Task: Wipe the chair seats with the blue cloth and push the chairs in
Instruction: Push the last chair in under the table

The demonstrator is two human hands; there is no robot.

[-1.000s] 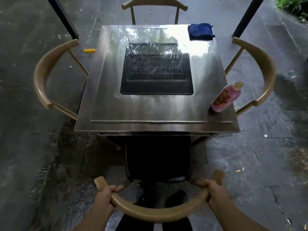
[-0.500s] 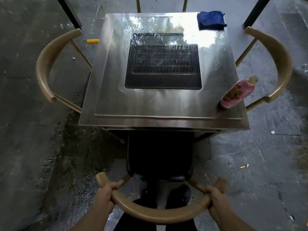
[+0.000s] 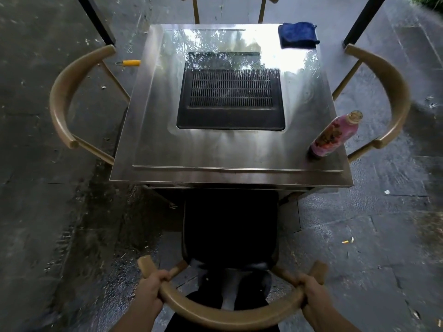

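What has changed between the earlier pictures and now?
The near chair has slid a little further under the table, pushed by both hands, which still grip its backrest. The cloth, the bottle and the side chairs have not moved.

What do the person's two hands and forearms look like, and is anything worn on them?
Both the left hand and the right hand are bare: no gloves, rings or watch can be seen. The forearms are also uncovered to the bottom edge of the picture, with no sleeves in view.
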